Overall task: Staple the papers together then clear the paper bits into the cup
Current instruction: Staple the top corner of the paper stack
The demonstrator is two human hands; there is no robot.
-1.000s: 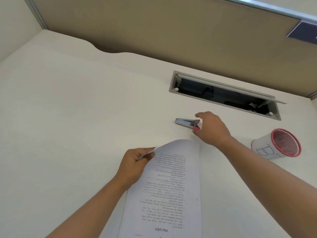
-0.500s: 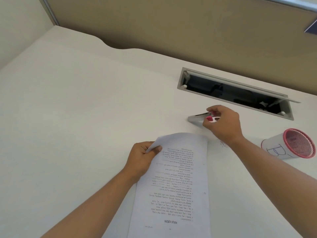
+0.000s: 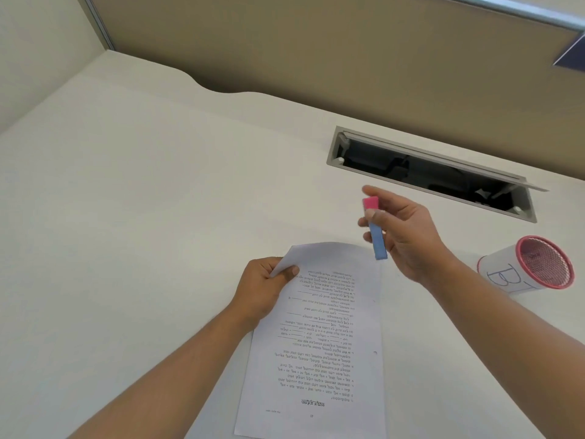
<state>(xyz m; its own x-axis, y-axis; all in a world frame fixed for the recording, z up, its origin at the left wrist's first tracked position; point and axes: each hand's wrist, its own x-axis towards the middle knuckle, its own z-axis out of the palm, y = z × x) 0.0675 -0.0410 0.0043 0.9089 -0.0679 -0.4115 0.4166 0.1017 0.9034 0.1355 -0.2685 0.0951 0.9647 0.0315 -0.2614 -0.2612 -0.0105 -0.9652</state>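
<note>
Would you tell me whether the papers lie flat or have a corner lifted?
Corner lifted: the left hand pinches the far left corner of the papers, curling it off the desk; the rest lies flat.

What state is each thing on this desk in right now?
Papers: flat on the desk, far corner lifted.
Left hand: pinches that corner.
Stapler: held clear of the desk, pink end up.
Right hand: holds the stapler.
Cup: on the desk, untouched; upright or tipped, cannot tell.
Desk hatch: lid open.
</note>
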